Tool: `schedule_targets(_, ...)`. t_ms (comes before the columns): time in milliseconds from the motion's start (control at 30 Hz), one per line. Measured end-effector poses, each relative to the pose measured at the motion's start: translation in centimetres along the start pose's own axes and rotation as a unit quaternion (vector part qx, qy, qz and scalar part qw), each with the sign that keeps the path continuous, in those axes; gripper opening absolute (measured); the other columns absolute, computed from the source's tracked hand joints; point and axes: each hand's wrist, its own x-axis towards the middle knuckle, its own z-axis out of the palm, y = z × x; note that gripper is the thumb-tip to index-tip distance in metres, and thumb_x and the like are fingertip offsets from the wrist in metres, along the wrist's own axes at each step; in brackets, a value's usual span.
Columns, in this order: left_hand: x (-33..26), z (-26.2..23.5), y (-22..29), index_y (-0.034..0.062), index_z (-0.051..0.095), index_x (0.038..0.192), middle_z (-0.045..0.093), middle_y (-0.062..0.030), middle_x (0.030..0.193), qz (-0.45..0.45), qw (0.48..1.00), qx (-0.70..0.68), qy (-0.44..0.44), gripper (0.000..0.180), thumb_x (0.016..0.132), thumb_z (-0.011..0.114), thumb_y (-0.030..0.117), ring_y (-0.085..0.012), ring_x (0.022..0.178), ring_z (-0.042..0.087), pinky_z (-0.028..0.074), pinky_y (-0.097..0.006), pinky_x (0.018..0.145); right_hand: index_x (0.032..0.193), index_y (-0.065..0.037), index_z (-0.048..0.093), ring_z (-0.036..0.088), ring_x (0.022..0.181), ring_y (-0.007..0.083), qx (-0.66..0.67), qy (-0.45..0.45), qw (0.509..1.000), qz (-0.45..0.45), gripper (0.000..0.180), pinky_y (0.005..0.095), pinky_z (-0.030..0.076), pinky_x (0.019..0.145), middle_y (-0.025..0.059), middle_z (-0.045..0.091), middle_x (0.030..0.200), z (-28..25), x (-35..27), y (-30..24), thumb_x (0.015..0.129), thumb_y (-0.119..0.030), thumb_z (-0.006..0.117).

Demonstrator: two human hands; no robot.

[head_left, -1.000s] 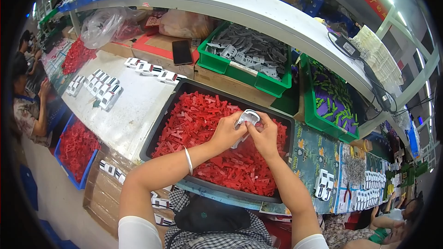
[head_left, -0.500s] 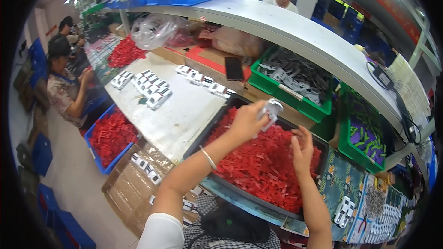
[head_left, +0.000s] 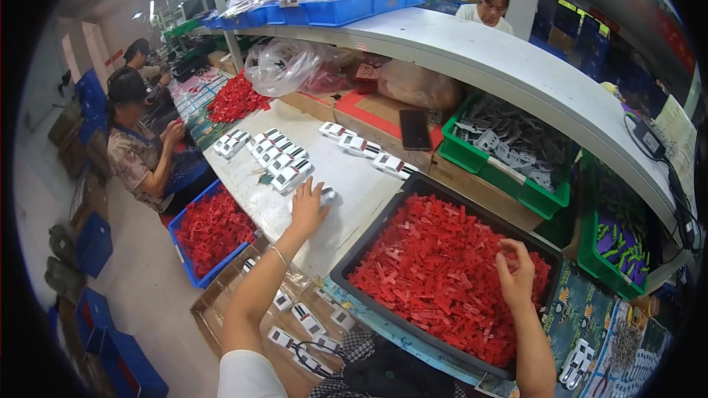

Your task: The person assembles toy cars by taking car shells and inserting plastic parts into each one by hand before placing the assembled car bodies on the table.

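Note:
My left hand [head_left: 310, 210] is low over the white worktop, its fingers closed about a white toy car shell [head_left: 328, 195] that they partly hide. Just beyond it, several white toy car bodies with dark stripes [head_left: 276, 151] stand close together in rows. My right hand [head_left: 515, 274] hovers over the right part of a black tray [head_left: 358, 231] heaped with small red plastic pieces [head_left: 442, 273]. Its fingers are curved and apart, with nothing seen in them.
Green crates of grey parts [head_left: 509, 140] and of green and purple parts [head_left: 616, 250] stand behind the tray. A dark phone [head_left: 415, 130] leans near a cardboard box. A long white shelf [head_left: 472, 48] spans above. Left are a blue bin [head_left: 186, 250] and a seated co-worker [head_left: 140, 151].
My left hand has moved left with the white shell, from above the red pieces to the worktop by the car rows. My right hand stays over the tray. The view has shifted.

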Motion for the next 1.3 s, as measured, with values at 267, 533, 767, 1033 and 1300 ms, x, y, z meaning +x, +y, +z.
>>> schedule_targets(267,1.4,0.2,-4.1,0.0153,0.046,0.135,0.019,-0.0228,0.150,-0.101,0.995,-0.022,0.009,0.071,0.077,0.071,0.048,-0.0456,0.137,0.017,0.025,-0.072,0.097,0.105,-0.001,0.059,0.058,0.094,0.0135,-0.061,-0.041,0.997,-0.015,0.021,0.0234,0.050,0.072,0.0070,0.057,0.105,-0.5,0.2,-0.6,0.085,0.003,0.058)
schedule_targets(533,5.7,2.0,-7.2,0.0101,0.047,0.132,0.023,-0.0245,0.147,-0.165,0.983,0.034,0.077,0.071,0.076,0.072,0.046,-0.0451,0.136,0.018,0.021,-0.072,0.099,0.103,0.000,0.060,0.058,0.094,0.0139,-0.097,-0.044,0.994,-0.006,0.019,0.0234,0.050,0.071,0.0076,0.057,0.105,-0.9,0.0,-1.4,0.085,0.003,0.058)
schedule_targets(767,3.3,2.5,-4.1,0.0110,0.046,0.134,0.034,-0.0255,0.141,0.038,0.987,-0.025,0.152,0.066,0.078,0.073,0.032,-0.0452,0.132,0.028,0.021,-0.053,0.109,0.097,-0.002,0.063,0.064,0.084,0.0197,-0.009,0.036,0.999,-0.011,0.015,0.0276,0.051,0.072,0.0103,0.063,0.095,-0.9,0.3,-1.1,0.084,0.002,0.059)
schedule_targets(1033,-2.7,-9.2,11.6,0.0058,0.048,0.129,0.034,-0.0207,0.144,0.287,0.933,-0.203,-0.078,0.049,0.082,0.062,0.003,-0.0397,0.132,0.032,0.026,-0.045,0.110,0.093,-0.005,0.062,0.061,0.087,0.0292,-0.251,0.133,0.954,-0.098,0.016,0.0352,0.050,0.075,0.0102,0.064,0.092,-7.9,-6.3,-4.4,0.078,0.000,0.066)
schedule_targets(1300,-6.4,-8.5,19.2,0.0103,0.047,0.128,0.031,-0.0173,0.145,0.412,0.880,-0.131,-0.195,0.056,0.077,0.071,0.017,-0.0403,0.136,0.024,0.018,-0.058,0.110,0.125,-0.006,0.049,0.035,0.128,0.0416,-0.463,0.368,0.758,0.275,0.069,0.0526,0.027,0.105,0.0242,0.036,0.139,-21.6,-26.0,7.1,0.070,-0.037,0.077)
